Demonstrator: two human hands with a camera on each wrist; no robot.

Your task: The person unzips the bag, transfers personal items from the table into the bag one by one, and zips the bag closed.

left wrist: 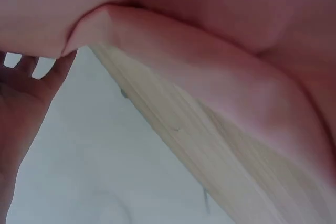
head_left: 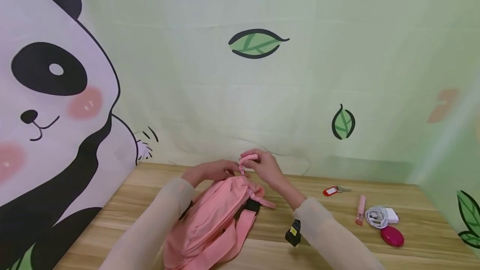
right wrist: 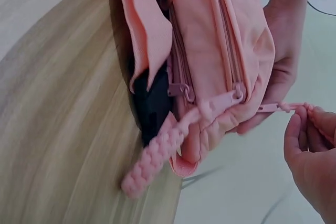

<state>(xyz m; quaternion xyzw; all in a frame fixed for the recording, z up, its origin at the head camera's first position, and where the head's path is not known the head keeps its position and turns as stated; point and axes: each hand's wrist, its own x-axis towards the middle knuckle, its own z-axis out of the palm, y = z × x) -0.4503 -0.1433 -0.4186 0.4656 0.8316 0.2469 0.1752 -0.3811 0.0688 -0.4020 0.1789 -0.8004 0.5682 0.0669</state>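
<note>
A pink waist bag [head_left: 210,216] with zippers and a webbing strap stands on the wooden table. At its far end my left hand [head_left: 217,169] holds the bag's edge; in the left wrist view the fingers [left wrist: 39,74] reach up against the pink fabric. My right hand [head_left: 268,170] pinches a braided pink zipper pull [head_left: 249,158] at that same end. A second braided pull [right wrist: 155,156] dangles from another zipper, close to a black buckle [right wrist: 152,103]. Bag fabric fills much of the left wrist view, so the left fingertips are partly hidden.
To the right on the table lie a key with a red tag [head_left: 330,191], a pink tube [head_left: 361,210], a coiled white cable [head_left: 376,217], a white charger [head_left: 392,216] and a magenta oval case [head_left: 392,236]. A panda-print cloth [head_left: 187,74] hangs behind.
</note>
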